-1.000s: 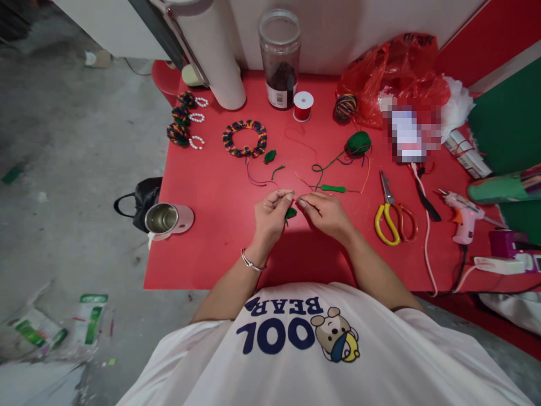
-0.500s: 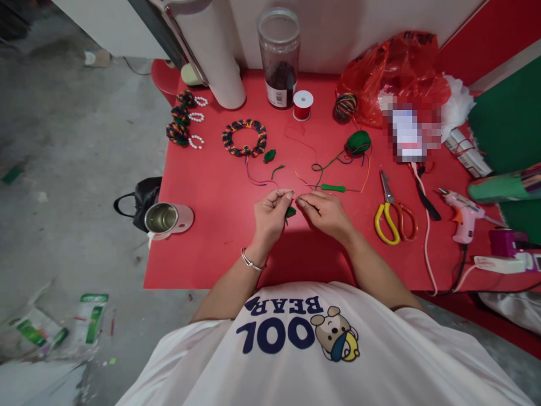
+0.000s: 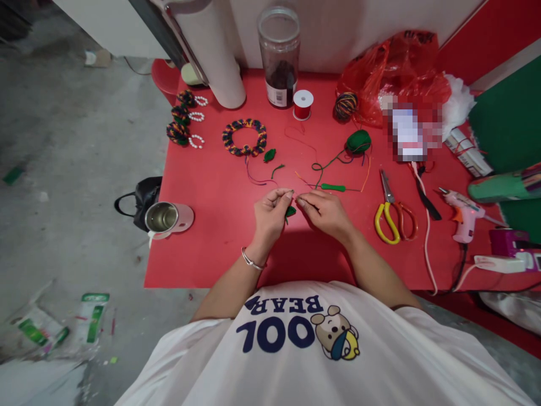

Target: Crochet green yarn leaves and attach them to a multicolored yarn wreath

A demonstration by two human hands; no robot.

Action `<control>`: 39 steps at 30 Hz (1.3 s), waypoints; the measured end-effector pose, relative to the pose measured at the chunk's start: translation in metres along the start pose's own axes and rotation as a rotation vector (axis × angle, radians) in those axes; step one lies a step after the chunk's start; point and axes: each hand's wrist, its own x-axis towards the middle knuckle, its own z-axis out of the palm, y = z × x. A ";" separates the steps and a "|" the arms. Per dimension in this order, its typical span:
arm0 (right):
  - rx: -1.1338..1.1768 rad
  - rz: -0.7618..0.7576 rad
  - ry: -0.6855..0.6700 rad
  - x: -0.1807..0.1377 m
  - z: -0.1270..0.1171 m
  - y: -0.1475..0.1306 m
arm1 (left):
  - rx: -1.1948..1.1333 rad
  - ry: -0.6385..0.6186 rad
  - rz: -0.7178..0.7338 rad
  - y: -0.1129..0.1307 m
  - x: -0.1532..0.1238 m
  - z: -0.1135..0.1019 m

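My left hand [image 3: 271, 211] pinches thumb against forefinger, and a small green crocheted piece [image 3: 290, 212] hangs from it on the inner side. Fingertips nearly meeting it, my right hand [image 3: 323, 210] is also closed in a pinch; what lies between its fingers is too small to make out. Just beyond the hands lies a crochet hook [image 3: 333, 187] with a green handle. A snippet of green yarn [image 3: 277, 170] and a second small green crocheted piece [image 3: 269, 155] rest farther back, beside a multicoloured crocheted ring [image 3: 229, 148]. A green yarn ball [image 3: 358, 142] trails its strand toward the hook.
Scissors [image 3: 389, 206] and a pink glue gun [image 3: 464, 217] with cords lie to the right. A mug [image 3: 180, 219] stands near the left edge. Behind are a thread spool [image 3: 303, 106], a jar [image 3: 279, 62], a multicoloured yarn ball [image 3: 345, 106] and a red plastic bag [image 3: 380, 73].
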 end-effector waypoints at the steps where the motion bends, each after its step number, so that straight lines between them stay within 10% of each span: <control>1: -0.002 0.002 -0.002 0.000 0.000 0.000 | 0.000 0.001 -0.002 0.000 0.000 0.000; 39: -0.112 -0.002 -0.012 -0.001 -0.003 -0.001 | 0.015 0.004 -0.027 0.004 0.001 0.002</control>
